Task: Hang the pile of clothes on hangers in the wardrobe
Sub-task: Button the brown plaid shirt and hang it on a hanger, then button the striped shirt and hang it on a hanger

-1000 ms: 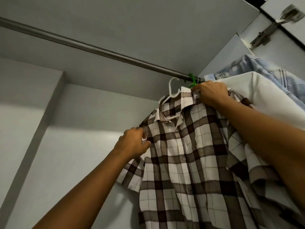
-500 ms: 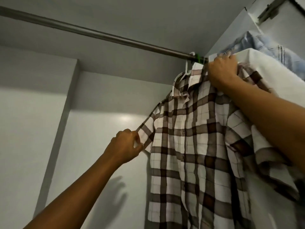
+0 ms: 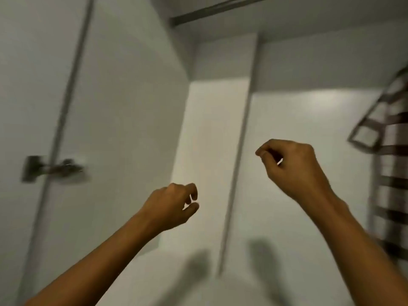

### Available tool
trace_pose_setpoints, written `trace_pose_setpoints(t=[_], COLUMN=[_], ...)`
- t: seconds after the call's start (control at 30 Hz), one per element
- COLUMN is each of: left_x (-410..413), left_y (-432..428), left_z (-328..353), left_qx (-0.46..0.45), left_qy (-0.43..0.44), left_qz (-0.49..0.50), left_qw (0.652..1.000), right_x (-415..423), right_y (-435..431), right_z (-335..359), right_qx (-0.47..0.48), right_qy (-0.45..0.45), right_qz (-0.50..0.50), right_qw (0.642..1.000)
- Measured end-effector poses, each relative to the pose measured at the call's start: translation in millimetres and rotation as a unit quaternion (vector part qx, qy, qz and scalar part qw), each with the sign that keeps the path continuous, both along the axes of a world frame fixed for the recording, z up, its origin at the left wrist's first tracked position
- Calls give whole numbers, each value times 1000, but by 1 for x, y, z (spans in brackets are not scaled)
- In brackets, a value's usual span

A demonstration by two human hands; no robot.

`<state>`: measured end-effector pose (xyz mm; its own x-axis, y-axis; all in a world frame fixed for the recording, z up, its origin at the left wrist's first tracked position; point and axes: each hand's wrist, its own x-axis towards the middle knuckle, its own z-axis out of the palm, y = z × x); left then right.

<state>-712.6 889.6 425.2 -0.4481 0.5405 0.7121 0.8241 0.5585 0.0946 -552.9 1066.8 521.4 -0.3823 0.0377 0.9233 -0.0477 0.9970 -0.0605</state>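
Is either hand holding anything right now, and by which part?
Nothing is held: left hand and right hand are loosely curled in air, clear of the plaid shirt.

A person's two bare forearms, uncovered down to the lower edge of view, with left hand [image 3: 170,206] and right hand [image 3: 293,167] bare too.

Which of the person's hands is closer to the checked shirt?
The right. The right hand hovers left of the checked shirt, apart from it; the left hand is lower and farther left.
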Motion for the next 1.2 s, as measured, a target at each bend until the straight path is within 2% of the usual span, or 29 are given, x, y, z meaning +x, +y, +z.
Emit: trace_pose_setpoints(t=[0.1,0.2,0.3,0.37,0.43,0.5,0.53,0.7,0.83,0.97,1.07,1.2], left_x=[19,76,178,273,382,495,552,796,923,1003,1036,1067], left_y=[-117,-256,-401,-486,-550,-596,-612,-652,-636,-618,-609,-608], left_z=[-78,-147,-203,-234,-258,-281,-291,-323,-343,-375,-397,-409], left_qx=[-83,-125,-101,-33,32,91,118,197,277,353,398,447], left_qy=[-103,-203,-299,-343,-364,-372,-373,-399,-381,-352,-313,-262], left_qz=[140,276,420,507,589,671,705,790,828,842,849,850], left_qw=[981,931,851,790,720,635,592,422,305,207,151,97], right_x=[-39,-63,-49,-13,40,107,145,343,481,591,654,721], right_y=[-93,-206,-342,-436,-528,-614,-655,-816,-886,-932,-952,-967], right_z=[-73,-136,-191,-225,-258,-289,-305,-364,-396,-431,-456,-478], right_qx=[-18,-11,16,33,35,36,48,167,301,389,447,498], right_qy=[-97,-194,-265,-298,-323,-359,-379,-417,-425,-406,-397,-385], right_qz=[153,280,389,468,546,619,648,767,784,788,779,762], right_qw=[983,940,882,831,772,698,659,458,338,250,191,152])
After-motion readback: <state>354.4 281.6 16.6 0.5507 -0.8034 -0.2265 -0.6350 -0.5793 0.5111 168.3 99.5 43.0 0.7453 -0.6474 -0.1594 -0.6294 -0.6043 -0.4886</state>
